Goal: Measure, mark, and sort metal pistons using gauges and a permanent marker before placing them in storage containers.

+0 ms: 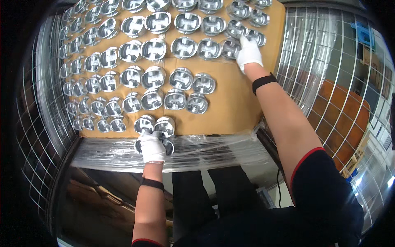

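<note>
Rows of silver metal pistons (183, 47) stand on a brown cardboard sheet (230, 99), their hollow sides up. My left hand (152, 149), in a white glove, is at the sheet's near edge, closed on a cluster of pistons (165, 126). Two of these lie beyond its fingers, and others show partly on either side of the hand. My right hand (249, 52), also gloved in white, reaches to the far right. Its fingers are closed among a group of pistons (236, 29) there; the fingertips are partly hidden between them.
Wire mesh walls (329, 61) rise on the left and right of the cardboard. Clear plastic wrap (197, 150) covers the near edge and the left mesh side. Beyond the right mesh is an orange-brown panel (343, 119). My legs (189, 189) stand close to the near edge.
</note>
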Demonstrator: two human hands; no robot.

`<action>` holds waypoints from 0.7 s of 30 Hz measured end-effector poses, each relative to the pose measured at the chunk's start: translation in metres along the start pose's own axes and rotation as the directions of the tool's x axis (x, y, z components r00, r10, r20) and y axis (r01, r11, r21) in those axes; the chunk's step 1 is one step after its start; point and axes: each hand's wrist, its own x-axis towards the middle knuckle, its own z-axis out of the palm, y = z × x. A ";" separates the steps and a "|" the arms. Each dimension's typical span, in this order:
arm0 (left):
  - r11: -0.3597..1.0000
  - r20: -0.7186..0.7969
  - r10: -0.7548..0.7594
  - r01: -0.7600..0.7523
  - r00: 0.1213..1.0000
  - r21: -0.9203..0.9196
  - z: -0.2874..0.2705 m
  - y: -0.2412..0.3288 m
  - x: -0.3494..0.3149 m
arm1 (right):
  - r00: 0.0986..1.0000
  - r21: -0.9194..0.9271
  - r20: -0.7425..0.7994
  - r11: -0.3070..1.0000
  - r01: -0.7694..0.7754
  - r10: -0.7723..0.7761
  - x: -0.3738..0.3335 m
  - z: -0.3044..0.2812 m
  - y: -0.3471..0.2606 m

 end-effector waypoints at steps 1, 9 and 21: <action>0.980 0.078 -0.118 0.129 0.990 -0.153 0.000 0.007 0.003 | 0.999 0.001 0.033 1.000 -0.003 0.003 0.004 -0.001 0.005; 0.928 -0.059 -0.181 0.151 0.982 -0.340 0.011 -0.001 0.004 | 0.978 0.316 -0.209 0.945 0.085 -0.018 -0.040 -0.015 0.007; 0.999 -0.023 0.015 -0.016 1.000 -0.038 0.023 -0.033 0.016 | 0.985 0.595 -0.002 0.792 0.139 -0.171 -0.161 -0.007 -0.012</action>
